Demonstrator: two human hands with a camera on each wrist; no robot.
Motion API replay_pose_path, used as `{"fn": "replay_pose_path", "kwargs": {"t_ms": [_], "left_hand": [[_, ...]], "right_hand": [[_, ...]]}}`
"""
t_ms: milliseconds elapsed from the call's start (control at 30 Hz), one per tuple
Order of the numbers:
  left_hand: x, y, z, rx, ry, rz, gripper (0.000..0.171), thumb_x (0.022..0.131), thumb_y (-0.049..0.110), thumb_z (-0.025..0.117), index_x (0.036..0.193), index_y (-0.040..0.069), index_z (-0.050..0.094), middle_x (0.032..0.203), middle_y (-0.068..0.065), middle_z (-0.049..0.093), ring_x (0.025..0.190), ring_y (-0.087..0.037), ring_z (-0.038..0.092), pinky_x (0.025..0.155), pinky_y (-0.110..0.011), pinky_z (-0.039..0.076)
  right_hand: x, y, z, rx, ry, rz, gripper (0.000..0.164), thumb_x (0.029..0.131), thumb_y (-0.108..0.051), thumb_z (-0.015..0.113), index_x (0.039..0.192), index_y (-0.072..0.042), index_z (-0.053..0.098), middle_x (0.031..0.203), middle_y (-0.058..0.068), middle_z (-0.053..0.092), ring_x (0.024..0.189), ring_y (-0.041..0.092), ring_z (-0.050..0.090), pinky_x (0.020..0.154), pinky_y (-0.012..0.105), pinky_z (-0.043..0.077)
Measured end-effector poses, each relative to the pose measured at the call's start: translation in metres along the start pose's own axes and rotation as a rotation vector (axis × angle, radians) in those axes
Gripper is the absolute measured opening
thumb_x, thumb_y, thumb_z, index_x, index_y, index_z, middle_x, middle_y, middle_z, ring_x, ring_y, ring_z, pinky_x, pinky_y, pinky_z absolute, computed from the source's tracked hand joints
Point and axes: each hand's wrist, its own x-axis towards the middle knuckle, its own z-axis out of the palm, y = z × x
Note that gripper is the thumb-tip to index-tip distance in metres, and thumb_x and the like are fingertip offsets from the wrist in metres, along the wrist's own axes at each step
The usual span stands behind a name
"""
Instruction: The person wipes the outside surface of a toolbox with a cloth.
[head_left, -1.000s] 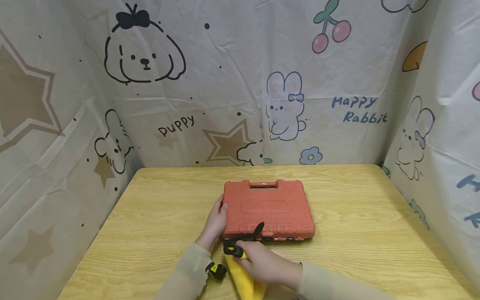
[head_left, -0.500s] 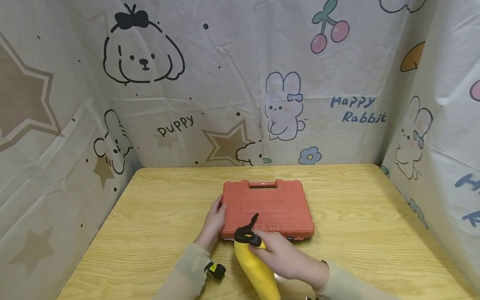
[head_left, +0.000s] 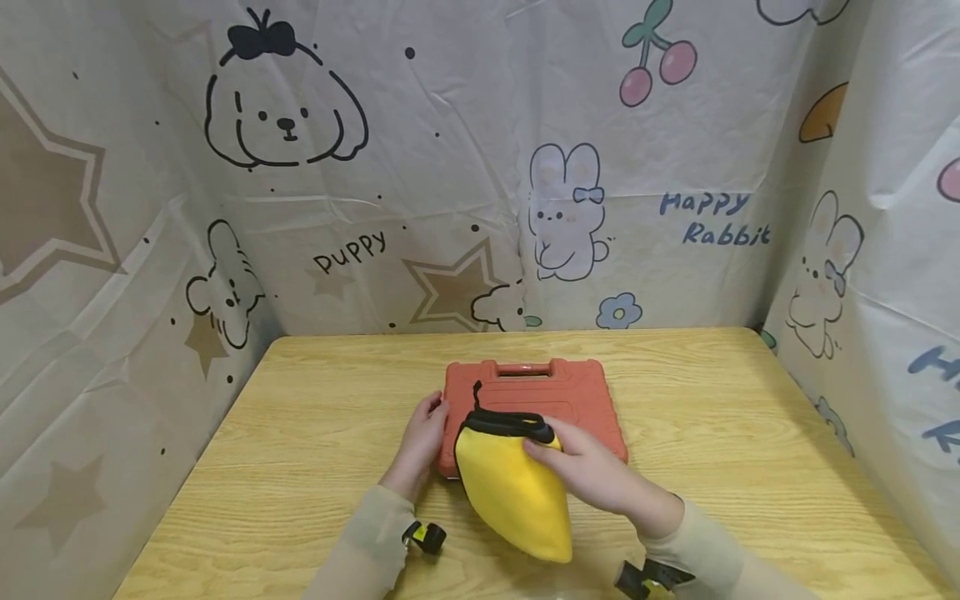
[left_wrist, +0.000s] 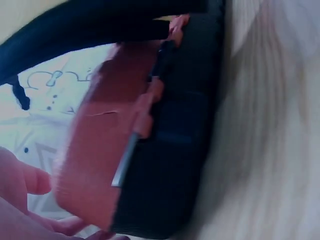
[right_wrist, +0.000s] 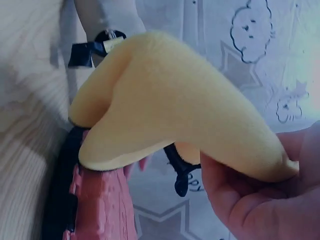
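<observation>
A yellow soft fabric pouch (head_left: 513,492) with a black rim and a thin black cord hangs in front of the red case. My right hand (head_left: 600,477) pinches it by its upper right corner, thumb on the near side. In the right wrist view the yellow cloth (right_wrist: 165,95) droops in folds from my fingers. My left hand (head_left: 420,437) rests against the left side of the red plastic carrying case (head_left: 592,400), which lies flat with its handle at the far side. From the left wrist, the case (left_wrist: 97,155) shows a red lid and black base.
The wooden table (head_left: 337,392) bears the case near its middle. A patterned cloth (head_left: 420,125) with cartoon drawings hangs behind and along both sides. Black camera mounts sit on both wrists, such as the right one (head_left: 637,577).
My right hand has raised the yellow pouch and carried it up and to the right, its front now spread toward the view over the case's near part. My left hand stays at the case.
</observation>
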Motion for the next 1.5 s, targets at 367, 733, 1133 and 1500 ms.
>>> {"fn": "replay_pose_path", "kwargs": {"t_ms": [367, 733, 1133, 1500], "left_hand": [[-0.019, 0.026, 0.000, 0.127, -0.049, 0.161, 0.051, 0.111, 0.034, 0.040, 0.147, 0.000, 0.052, 0.153, -0.020, 0.051, 0.147, -0.037, 0.042, 0.123, -0.054, 0.031], [-0.044, 0.045, 0.001, -0.043, -0.523, 0.031, 0.077, 0.108, 0.058, 0.033, 0.156, -0.002, 0.033, 0.148, -0.018, 0.050, 0.133, -0.028, 0.054, 0.115, -0.046, 0.044], [-0.039, 0.043, 0.006, -0.141, -0.671, 0.015, 0.048, 0.107, 0.049, 0.048, 0.125, 0.006, 0.056, 0.097, 0.004, 0.070, 0.088, -0.010, 0.072, 0.078, -0.032, 0.061], [-0.039, 0.044, 0.011, -0.203, -0.597, 0.054, 0.029, 0.107, 0.035, 0.054, 0.120, 0.009, 0.058, 0.096, 0.004, 0.072, 0.086, -0.011, 0.072, 0.077, -0.031, 0.061]], "right_hand": [[0.006, 0.014, -0.022, 0.382, -0.027, 0.038, 0.051, 0.112, -0.028, 0.045, 0.145, 0.010, 0.042, 0.101, 0.001, 0.070, 0.086, 0.013, 0.071, 0.078, 0.030, 0.061], [0.009, 0.023, -0.031, 0.585, -0.078, 0.013, 0.057, 0.112, -0.031, 0.045, 0.149, 0.011, 0.035, 0.115, -0.005, 0.072, 0.102, 0.011, 0.072, 0.087, 0.031, 0.061], [0.012, 0.030, -0.036, 0.680, -0.129, 0.015, 0.038, 0.112, -0.030, 0.043, 0.141, -0.006, 0.051, 0.119, -0.002, 0.071, 0.106, 0.012, 0.072, 0.091, 0.033, 0.061], [0.013, 0.035, -0.037, 0.636, -0.015, 0.094, 0.047, 0.112, -0.032, 0.046, 0.143, 0.003, 0.045, 0.114, -0.002, 0.070, 0.101, 0.012, 0.071, 0.088, 0.033, 0.061]]}}
